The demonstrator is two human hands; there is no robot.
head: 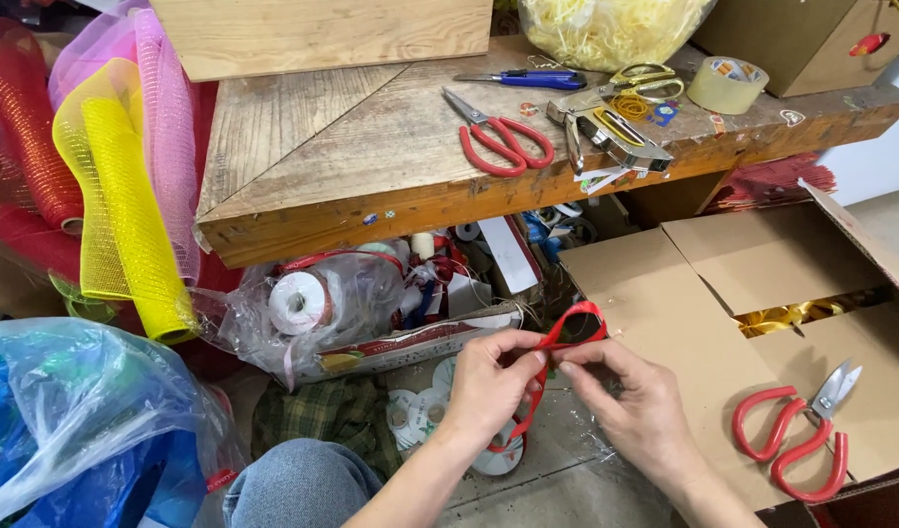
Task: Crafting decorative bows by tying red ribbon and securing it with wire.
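Both hands (pixel 567 386) around red ribbon (pixel 565 332)

Both hands (pixel 489 386) (pixel 630 406) sit hemmed in: wooden workbench (pixel 352 166) edge overhead, open cardboard box (pixel 684 323) flaps with red scissors (pixel 797 445) to the right, bagged ribbon spools (pixel 303 303) left. Bare floor (pixel 557 489) below the wrists stays passable.

Worn wooden bench (pixel 352 147) carries red scissors (pixel 498 137) (tape roll (pixel 726 85) too).

The left hand (pixel 489 381) and right hand (pixel 637 411) pinch a looped red ribbon (pixel 565 330) beside a cardboard box (pixel 665 313).
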